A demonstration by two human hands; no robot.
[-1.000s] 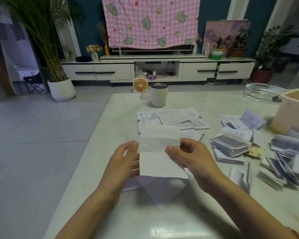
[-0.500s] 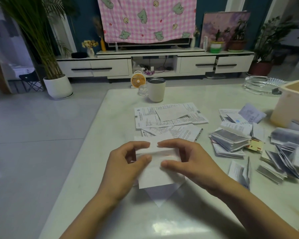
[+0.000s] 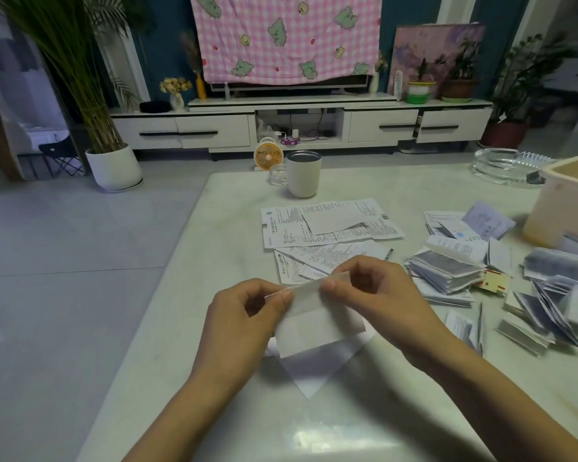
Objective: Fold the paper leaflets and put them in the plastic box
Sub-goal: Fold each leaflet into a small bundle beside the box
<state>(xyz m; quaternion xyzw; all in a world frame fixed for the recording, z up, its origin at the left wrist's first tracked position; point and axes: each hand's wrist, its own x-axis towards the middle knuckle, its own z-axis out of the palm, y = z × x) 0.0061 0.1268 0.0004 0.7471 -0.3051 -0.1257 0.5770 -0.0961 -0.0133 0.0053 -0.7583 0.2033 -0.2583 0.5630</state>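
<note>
A white paper leaflet (image 3: 317, 323), folded over, is held just above the table in front of me. My left hand (image 3: 244, 315) pinches its folded top edge on the left, and my right hand (image 3: 377, 295) pinches the same edge on the right. Another white sheet (image 3: 317, 375) lies under it on the table. The cream plastic box (image 3: 564, 205) stands at the far right edge of the view, open on top. Unfolded printed leaflets (image 3: 327, 225) lie spread beyond my hands. Several folded leaflets (image 3: 447, 271) are piled to the right.
A white cup (image 3: 303, 175) and a small glass jar (image 3: 278, 175) stand at the table's far edge. A glass ashtray (image 3: 507, 165) sits behind the box. More folded leaflets (image 3: 554, 305) are scattered on the right. The table's left edge (image 3: 167, 281) drops to the floor.
The leaflet's upper half has come down toward me and is now doubled over. Both hands have closed in on the fold and pinch it. The view has tilted down slightly.
</note>
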